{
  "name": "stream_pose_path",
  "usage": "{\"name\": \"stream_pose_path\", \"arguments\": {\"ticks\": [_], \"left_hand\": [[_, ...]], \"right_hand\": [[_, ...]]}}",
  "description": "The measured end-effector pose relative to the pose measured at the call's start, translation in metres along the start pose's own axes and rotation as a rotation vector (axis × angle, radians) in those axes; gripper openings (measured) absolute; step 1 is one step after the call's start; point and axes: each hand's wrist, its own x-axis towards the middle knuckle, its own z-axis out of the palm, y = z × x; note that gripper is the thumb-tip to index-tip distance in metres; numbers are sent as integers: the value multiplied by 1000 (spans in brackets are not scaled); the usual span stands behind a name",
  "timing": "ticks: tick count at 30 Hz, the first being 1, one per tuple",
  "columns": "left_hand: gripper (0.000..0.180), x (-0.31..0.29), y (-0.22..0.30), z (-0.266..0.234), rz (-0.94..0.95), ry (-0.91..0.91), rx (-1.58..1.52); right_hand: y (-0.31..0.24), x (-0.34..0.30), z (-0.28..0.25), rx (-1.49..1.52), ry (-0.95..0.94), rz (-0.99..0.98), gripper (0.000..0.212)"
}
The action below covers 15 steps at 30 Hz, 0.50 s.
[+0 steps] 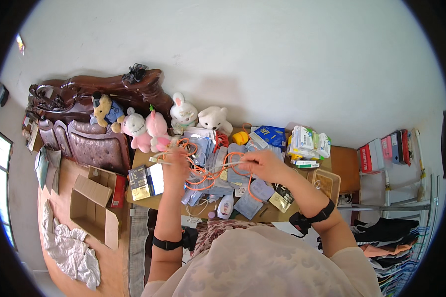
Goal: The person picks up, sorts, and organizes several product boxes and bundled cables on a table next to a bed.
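Pale shirt (262, 262); right grip (263, 166) on orange cable (225, 160); lettered blue pack (271, 135).

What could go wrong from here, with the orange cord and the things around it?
The orange cord lies in loose loops, so it might tangle. Pulling it could drag the flat grey items beneath. The white bottle near the table's front edge might be knocked off.
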Motion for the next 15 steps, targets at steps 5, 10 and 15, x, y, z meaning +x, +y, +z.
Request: {"name": "stream_pose_path", "arguments": {"ticks": [5, 10, 15], "left_hand": [[39, -29, -8, 45, 8, -582, 748], [28, -42, -11, 51, -186, -537, 434], [25, -37, -17, 47, -49, -580, 597]], "right_hand": [[-31, 14, 10, -8, 417, -516, 9], [-22, 18, 20, 300, 291, -309, 12], [-21, 16, 17, 38, 200, -424, 14]]}}
